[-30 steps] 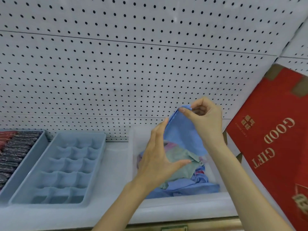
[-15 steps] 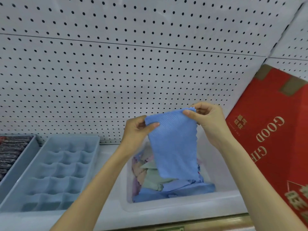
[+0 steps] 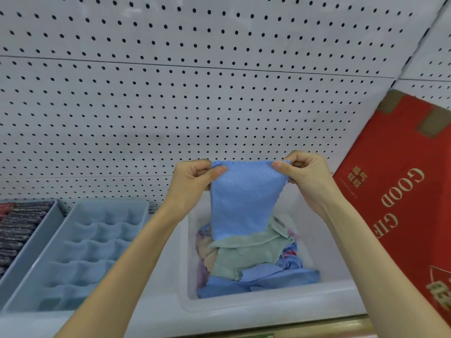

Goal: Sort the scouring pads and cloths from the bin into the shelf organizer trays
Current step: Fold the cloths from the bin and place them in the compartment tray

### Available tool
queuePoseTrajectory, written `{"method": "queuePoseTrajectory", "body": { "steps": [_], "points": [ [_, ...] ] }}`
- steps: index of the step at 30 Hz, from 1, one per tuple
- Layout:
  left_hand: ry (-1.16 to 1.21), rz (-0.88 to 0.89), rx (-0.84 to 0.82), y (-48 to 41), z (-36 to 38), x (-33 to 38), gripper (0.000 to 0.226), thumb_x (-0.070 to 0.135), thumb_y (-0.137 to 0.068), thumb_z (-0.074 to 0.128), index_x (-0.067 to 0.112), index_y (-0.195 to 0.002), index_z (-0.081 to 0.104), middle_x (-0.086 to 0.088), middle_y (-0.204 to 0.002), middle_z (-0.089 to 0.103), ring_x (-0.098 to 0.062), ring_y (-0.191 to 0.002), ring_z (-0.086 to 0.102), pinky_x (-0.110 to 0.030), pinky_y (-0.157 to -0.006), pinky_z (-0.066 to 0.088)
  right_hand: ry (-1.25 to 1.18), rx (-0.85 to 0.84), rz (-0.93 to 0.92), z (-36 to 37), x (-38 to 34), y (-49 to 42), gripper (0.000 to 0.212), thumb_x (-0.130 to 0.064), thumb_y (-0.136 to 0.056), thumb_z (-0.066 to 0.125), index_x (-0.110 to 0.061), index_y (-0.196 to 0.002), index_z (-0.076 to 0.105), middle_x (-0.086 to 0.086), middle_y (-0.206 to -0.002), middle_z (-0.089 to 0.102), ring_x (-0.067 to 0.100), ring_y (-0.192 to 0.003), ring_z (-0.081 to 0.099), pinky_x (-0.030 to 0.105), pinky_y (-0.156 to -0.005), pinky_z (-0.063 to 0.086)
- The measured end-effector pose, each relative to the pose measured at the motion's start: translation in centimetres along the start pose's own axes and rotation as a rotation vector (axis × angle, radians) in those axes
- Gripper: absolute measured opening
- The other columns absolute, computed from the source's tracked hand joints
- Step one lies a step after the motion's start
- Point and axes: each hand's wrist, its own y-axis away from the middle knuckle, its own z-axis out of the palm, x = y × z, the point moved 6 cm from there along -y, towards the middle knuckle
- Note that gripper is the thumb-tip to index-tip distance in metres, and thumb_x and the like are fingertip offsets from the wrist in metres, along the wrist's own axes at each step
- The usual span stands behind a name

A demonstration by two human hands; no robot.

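Your left hand (image 3: 192,184) and right hand (image 3: 306,178) each have a grip pinched tight on a top corner of the blue cloth (image 3: 241,201). It hangs spread between them over the heaped cloths (image 3: 246,254) in the white bin (image 3: 244,306). To the left on the shelf sits a divided tray (image 3: 80,252), then dark scouring pads (image 3: 17,230); a red box (image 3: 402,203) leans at right.

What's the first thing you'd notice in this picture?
A blue cloth, held up in the middle by its top corners between the left hand and right hand, above a white bin of cloths. A big red box leans at the right.
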Motion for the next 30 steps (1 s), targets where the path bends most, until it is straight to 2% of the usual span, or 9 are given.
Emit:
{"method": "queuePoseTrajectory", "body": {
  "steps": [2,6,11,13,18,22,25,27,30],
  "points": [
    [-0.016,-0.005,-0.004,0.0,0.1,0.2,0.028,0.002,-0.090,0.061,-0.003,-0.063,0.056,0.007,-0.053,0.054,-0.003,-0.054,0.055,-0.022,-0.058,0.053,-0.009,0.007,-0.004,0.0,0.0,0.0,0.026,-0.008,-0.077,0.074,-0.009,-0.058,0.057,-0.007,-0.050,0.054,0.009,-0.052,0.043,0.016,-0.051,0.037],
    [-0.009,0.021,-0.008,-0.2,0.2,0.6,0.036,0.007,-0.094,0.058,-0.023,-0.078,0.048,-0.016,-0.072,0.048,-0.016,-0.065,0.049,-0.023,-0.056,0.050,0.008,-0.016,-0.014,0.1,0.0,0.0,0.026,-0.008,-0.079,0.073,-0.010,-0.060,0.056,-0.008,-0.052,0.056,0.005,-0.052,0.050,0.013,-0.054,0.041],
    [0.012,0.010,-0.039,-0.1,0.1,1.0,0.036,0.012,-0.092,0.061,-0.024,-0.091,0.057,-0.018,-0.083,0.059,-0.016,-0.074,0.059,-0.024,-0.067,0.054,0.145,-0.122,-0.025,-0.1,-0.4,0.5,0.018,-0.008,-0.079,0.074,-0.007,-0.067,0.060,-0.005,-0.055,0.056,0.010,-0.048,0.045,0.016,-0.052,0.041],
    [0.030,-0.033,-0.054,-0.1,-0.3,0.8,0.032,0.013,-0.090,0.063,-0.018,-0.092,0.063,-0.016,-0.085,0.065,-0.016,-0.076,0.062,-0.027,-0.072,0.056,0.143,-0.202,0.013,-0.4,-0.4,0.8,0.011,-0.006,-0.074,0.075,-0.007,-0.069,0.065,0.001,-0.058,0.058,0.011,-0.048,0.045,0.016,-0.052,0.042],
    [0.017,-0.074,-0.078,0.5,-0.7,1.3,0.012,0.010,-0.089,0.065,0.005,-0.081,0.073,-0.004,-0.074,0.070,-0.011,-0.066,0.064,-0.021,-0.068,0.053,0.206,-0.393,0.108,-0.2,-0.8,1.6,0.005,-0.018,-0.069,0.074,-0.017,-0.066,0.070,0.004,-0.056,0.053,0.010,-0.047,0.043,0.018,-0.045,0.035],
    [-0.036,-0.041,-0.044,0.5,-1.1,2.1,0.018,0.008,-0.090,0.063,-0.006,-0.080,0.068,-0.007,-0.071,0.064,-0.004,-0.058,0.056,-0.012,-0.060,0.045,0.258,-0.325,0.070,0.4,-1.6,1.3,0.012,-0.013,-0.085,0.068,-0.009,-0.076,0.062,0.000,-0.060,0.062,0.008,-0.055,0.055,0.017,-0.054,0.044],
    [-0.058,-0.034,0.056,0.6,-1.3,1.9,0.019,0.005,-0.089,0.065,-0.005,-0.073,0.065,0.004,-0.058,0.056,-0.001,-0.051,0.047,-0.010,-0.053,0.041,0.419,-0.202,-0.023,1.3,-2.0,1.1,0.015,-0.016,-0.084,0.072,-0.013,-0.073,0.063,-0.014,-0.059,0.061,-0.004,-0.053,0.049,0.007,-0.057,0.038],
    [-0.061,-0.042,0.124,0.9,-1.5,1.5,0.017,0.003,-0.088,0.066,0.006,-0.071,0.067,0.012,-0.053,0.058,0.002,-0.050,0.051,-0.012,-0.051,0.043,0.348,-0.144,-0.030,2.0,-2.0,1.5,0.016,-0.012,-0.082,0.074,-0.013,-0.069,0.064,-0.012,-0.059,0.062,-0.003,-0.052,0.050,0.008,-0.056,0.039],
    [-0.016,-0.062,0.145,1.6,-1.0,1.1,0.017,0.001,-0.086,0.068,0.014,-0.074,0.070,0.009,-0.061,0.068,-0.003,-0.056,0.061,-0.016,-0.053,0.049,0.124,-0.107,0.018,3.8,-1.6,2.6,0.011,-0.006,-0.079,0.075,-0.008,-0.071,0.067,-0.003,-0.059,0.065,0.005,-0.052,0.054,0.015,-0.055,0.045]
  ]
}}
